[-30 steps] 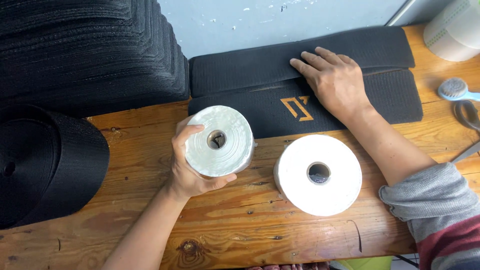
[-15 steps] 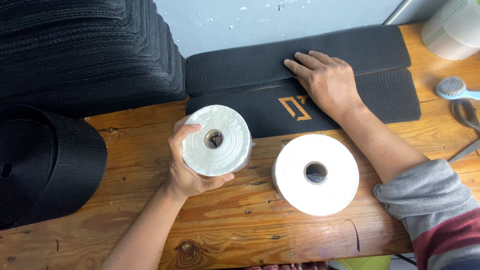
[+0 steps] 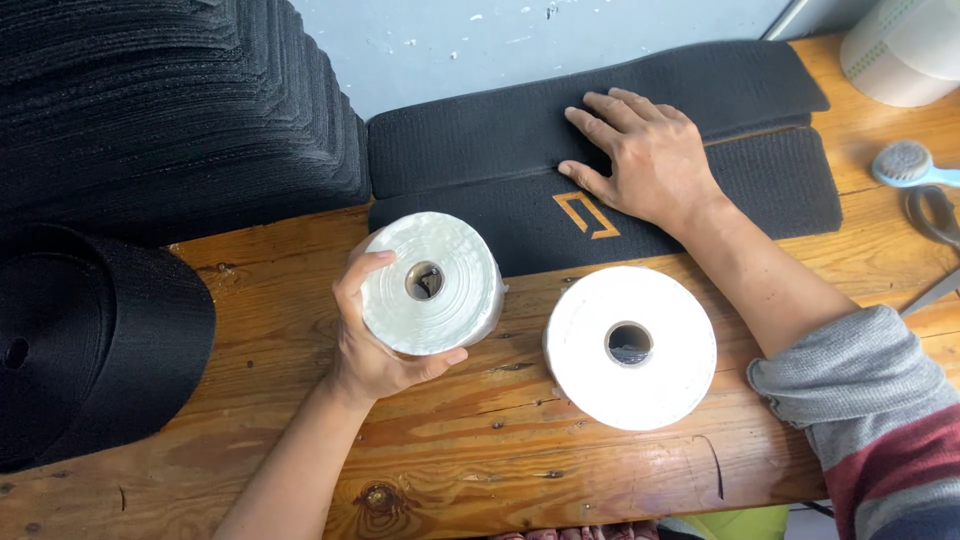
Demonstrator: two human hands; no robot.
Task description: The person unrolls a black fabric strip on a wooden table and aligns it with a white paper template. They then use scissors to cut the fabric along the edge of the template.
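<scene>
Gripping a white roll [image 3: 432,283], the left hand [image 3: 375,335] hovered over the worktop [image 3: 300,400]; the right hand [image 3: 645,160] lay flat, released, on black fabric [image 3: 480,160].

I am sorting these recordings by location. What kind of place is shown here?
Probably a small sewing or textile workshop. On a wooden workbench sit a tall stack of black fabric pieces, a big roll of black strap and white tape rolls; scissors lie at the right edge.
</scene>
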